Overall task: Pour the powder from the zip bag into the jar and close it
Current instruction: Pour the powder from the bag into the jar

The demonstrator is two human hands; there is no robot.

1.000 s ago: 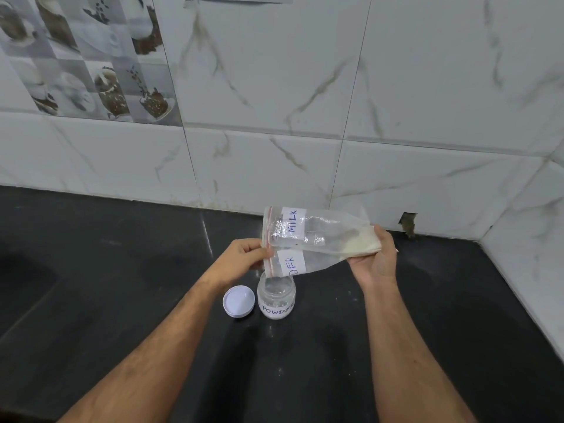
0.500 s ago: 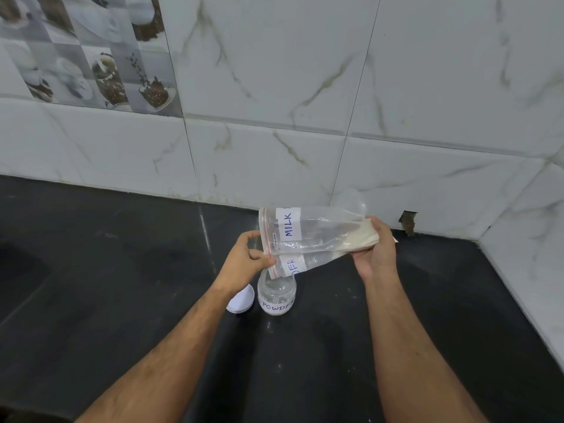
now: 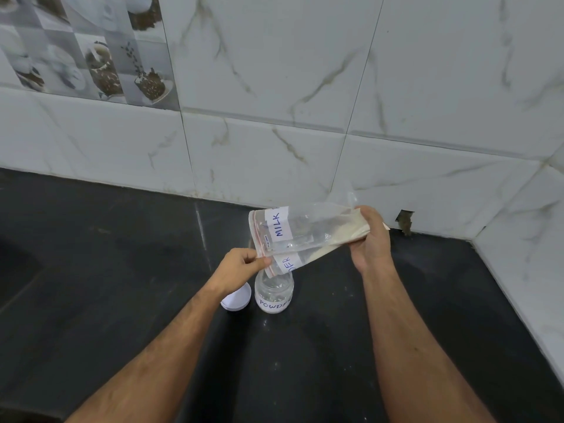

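Note:
A clear zip bag (image 3: 308,233) labelled "MILK" hangs tilted over the counter, its open red-striped mouth pointing down-left just above the jar. Pale powder (image 3: 341,236) lies along the bag's lower edge, sliding toward the mouth. My left hand (image 3: 241,267) pinches the mouth corner. My right hand (image 3: 370,239) grips the raised bottom end. The small clear jar (image 3: 274,296), labelled "POWDER", stands uncapped under the bag's mouth. Its white lid (image 3: 237,299) lies on the counter to the jar's left, partly hidden by my left wrist.
The black stone counter (image 3: 122,285) runs to white marbled wall tiles (image 3: 274,117) at the back and right, forming a corner on the right. A chipped hole (image 3: 404,219) marks the wall base behind my right hand.
The bag's bottom end has risen in my right hand, so the bag tilts steeper and powder has slid toward the mouth. My left forearm now covers part of the lid.

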